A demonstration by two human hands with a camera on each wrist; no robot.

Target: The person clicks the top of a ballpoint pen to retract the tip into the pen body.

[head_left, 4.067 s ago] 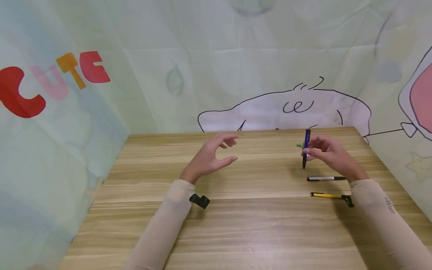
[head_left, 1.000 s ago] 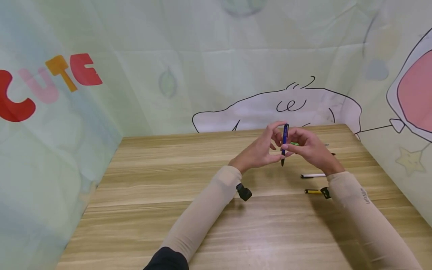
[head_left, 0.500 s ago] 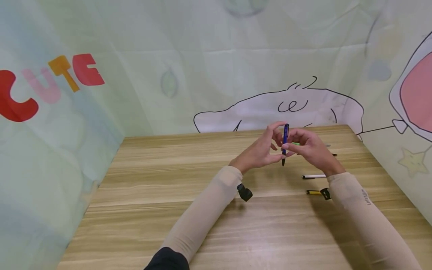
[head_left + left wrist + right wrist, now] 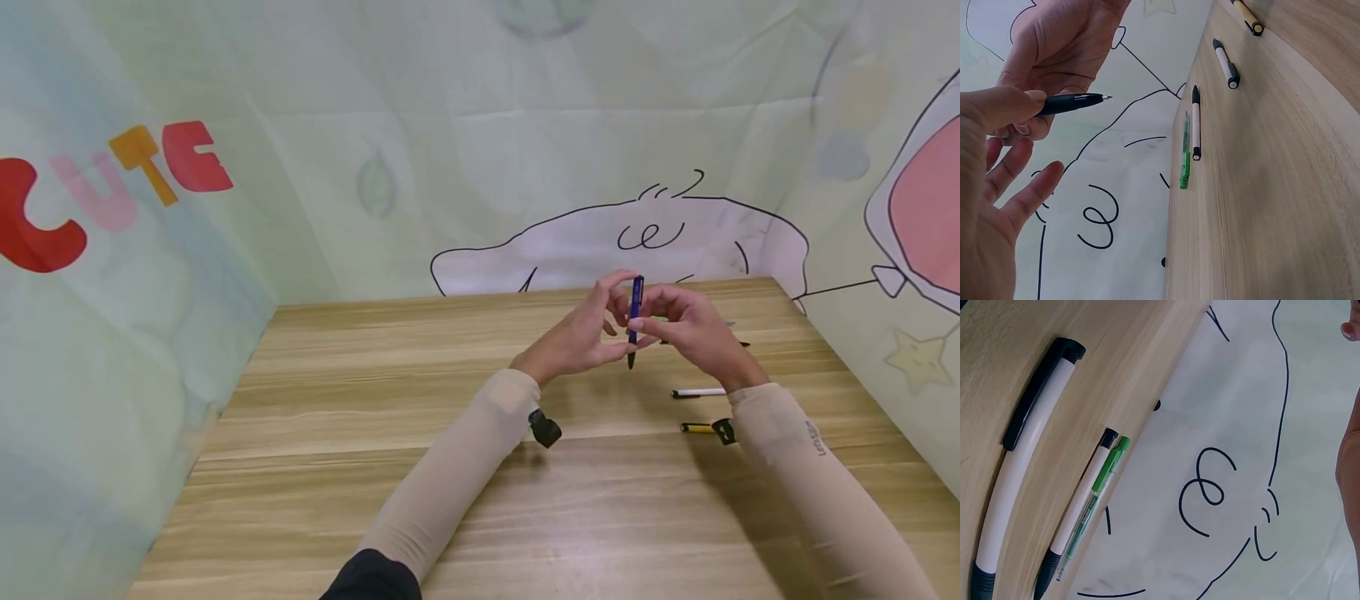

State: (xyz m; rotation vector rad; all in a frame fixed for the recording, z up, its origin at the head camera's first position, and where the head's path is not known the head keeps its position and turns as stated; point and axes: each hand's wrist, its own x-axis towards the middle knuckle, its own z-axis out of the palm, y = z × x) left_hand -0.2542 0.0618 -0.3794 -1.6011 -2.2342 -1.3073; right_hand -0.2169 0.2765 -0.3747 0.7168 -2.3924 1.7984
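Observation:
A blue ballpoint pen (image 4: 636,308) with a black lower end stands nearly upright above the table in the head view, its tip down. My right hand (image 4: 693,329) pinches its barrel between thumb and fingers. From the left, my left hand (image 4: 581,329) meets the same pen, index fingertip at its top end and thumb by the lower barrel. In the left wrist view the pen (image 4: 1072,103) shows its metal point, with the left thumb against it and the other left fingers spread. The right wrist view shows only parts of a hand at its right edge.
On the wooden table (image 4: 337,467) lie a yellow pen (image 4: 1247,17), a white pen (image 4: 1224,64), another white pen (image 4: 1196,125) and a green clear pen (image 4: 1185,153). A printed cloth (image 4: 450,167) stands behind the table edge.
Since the earliest frame my left hand has moved right to the blue pen and touches it. My right hand has shifted slightly left with the pen. Over the last second almost nothing has moved.

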